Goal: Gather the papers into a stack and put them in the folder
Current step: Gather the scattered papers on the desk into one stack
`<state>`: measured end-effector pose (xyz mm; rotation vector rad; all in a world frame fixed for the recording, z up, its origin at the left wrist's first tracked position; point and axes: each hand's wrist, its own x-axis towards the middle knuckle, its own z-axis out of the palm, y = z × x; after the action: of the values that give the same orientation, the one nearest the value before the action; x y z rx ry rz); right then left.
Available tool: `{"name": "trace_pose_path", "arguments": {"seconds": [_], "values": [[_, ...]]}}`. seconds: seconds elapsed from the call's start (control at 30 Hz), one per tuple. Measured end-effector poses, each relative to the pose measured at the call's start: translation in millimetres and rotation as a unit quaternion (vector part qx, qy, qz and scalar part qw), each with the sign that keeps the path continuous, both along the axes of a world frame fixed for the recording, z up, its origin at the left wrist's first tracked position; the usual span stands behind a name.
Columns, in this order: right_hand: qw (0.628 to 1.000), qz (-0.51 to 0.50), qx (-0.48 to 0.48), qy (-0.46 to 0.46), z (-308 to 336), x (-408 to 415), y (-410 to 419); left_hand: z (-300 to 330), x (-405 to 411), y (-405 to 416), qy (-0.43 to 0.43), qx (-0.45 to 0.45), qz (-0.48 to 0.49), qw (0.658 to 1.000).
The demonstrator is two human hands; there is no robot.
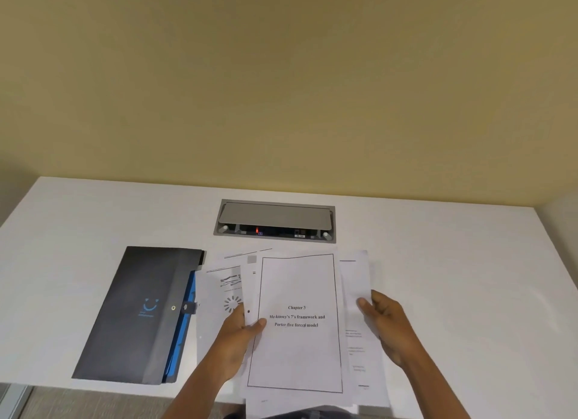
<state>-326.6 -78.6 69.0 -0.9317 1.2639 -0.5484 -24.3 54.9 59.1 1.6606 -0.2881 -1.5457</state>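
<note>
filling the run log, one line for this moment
left hand grips papers | right hand on right edge | sheets fanned | folder left, shut

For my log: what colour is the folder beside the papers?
Dark grey folder with a blue inner edge and blue logo; head view.

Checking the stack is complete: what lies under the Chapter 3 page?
Other printed sheets fan out beneath the Chapter 3 page, left and right. How many, and what lies under its middle, is hidden.
</note>
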Motion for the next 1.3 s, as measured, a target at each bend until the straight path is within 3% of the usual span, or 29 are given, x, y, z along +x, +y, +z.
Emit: {"name": "trace_pose_path", "arguments": {"seconds": [0.27, 0.47, 0.53, 0.6, 0.67, 0.73, 0.9, 1.07, 1.17, 1.3], "values": [[0.992, 0.104, 0.065, -0.019, 5.7, 36.5, 12.9, 6.5, -2.9, 3.1, 0.02, 0.042, -0.061, 0.997], [0.984, 0.115, 0.115, -0.078, 12.9, 39.6, -1.0, -1.6, -5.7, 10.1, -0.046, 0.066, -0.024, 0.996], [0.989, 0.107, 0.096, -0.026, 9.7, 40.4, -10.7, -4.2, -6.6, 14.2, -0.061, 0.08, -0.01, 0.995], [0.987, 0.104, 0.002, 0.12, -7.8, 37.3, -23.4, -5.2, -6.9, 18.8, -0.1, 0.098, 0.001, 0.99], [0.946, 0.118, -0.107, 0.283, -33.2, 29.5, -39.1, -8.1, -6.0, 24.0, -0.138, 0.112, 0.011, 0.984], [0.891, 0.174, -0.164, 0.386, -54.9, 21.6, -55.1, -11.2, -2.8, 30.7, -0.161, 0.114, 0.028, 0.98], [0.79, 0.298, -0.17, 0.508, -93.0, 10.8, -79.1, -16.0, 7.9, 50.5, -0.186, 0.167, 0.058, 0.967], [0.729, 0.372, -0.187, 0.543, -108.5, 10.4, -70.2, -18.6, 11.1, 63.3, -0.19, 0.183, 0.084, 0.961], [0.732, 0.347, -0.223, 0.541, -112.3, 9.6, -59.9, -16.5, 8.1, 65.5, -0.185, 0.188, 0.092, 0.96], [0.821, 0.249, -0.242, 0.454, -106.3, 11.2, -45.2, -18.3, 6.6, 68.4, -0.171, 0.18, 0.091, 0.964]]}}
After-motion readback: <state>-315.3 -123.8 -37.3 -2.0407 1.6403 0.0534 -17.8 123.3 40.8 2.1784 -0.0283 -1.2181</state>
